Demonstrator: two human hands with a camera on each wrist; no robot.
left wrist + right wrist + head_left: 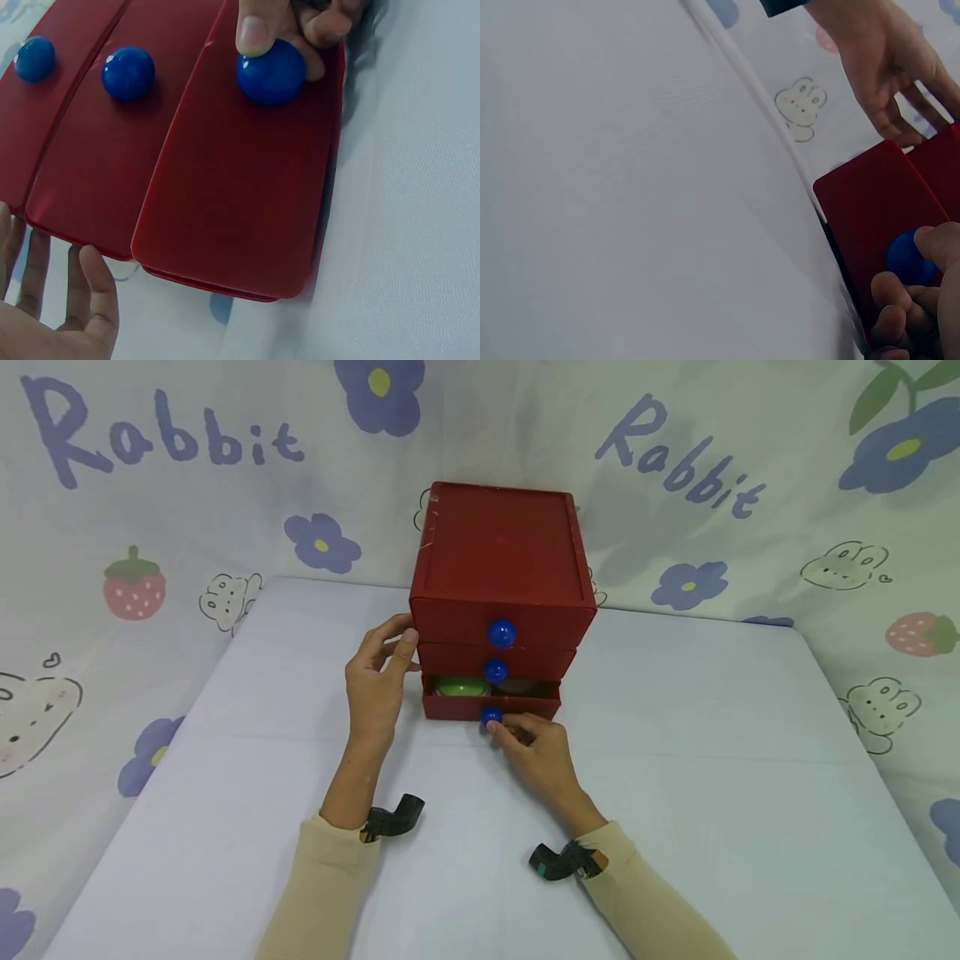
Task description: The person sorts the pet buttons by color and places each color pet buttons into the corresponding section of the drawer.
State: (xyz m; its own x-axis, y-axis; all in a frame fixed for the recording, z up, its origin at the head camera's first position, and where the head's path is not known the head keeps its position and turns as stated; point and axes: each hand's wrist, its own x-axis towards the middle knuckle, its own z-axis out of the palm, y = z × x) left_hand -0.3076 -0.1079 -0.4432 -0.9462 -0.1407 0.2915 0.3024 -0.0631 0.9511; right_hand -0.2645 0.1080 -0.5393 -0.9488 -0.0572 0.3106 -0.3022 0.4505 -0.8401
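Note:
A red cabinet with three drawers (504,547) stands on the white table, a round blue knob on each drawer front. The bottom drawer (450,708) is pulled partway out; inside it a green item (462,686) shows at the left, and a paler item at the right is mostly hidden. My right hand (543,756) pinches the bottom drawer's blue knob (271,72) between thumb and fingers. At the cabinet's left side my left hand (377,681) rests its loosely extended fingers against the wall, holding nothing. The upper two drawers are closed.
The white table (720,760) spreads out on both sides of the cabinet. Behind it hangs a patterned cloth (510,443) with flowers, rabbits and lettering. Black wrist devices (396,817) sit at both sleeve cuffs.

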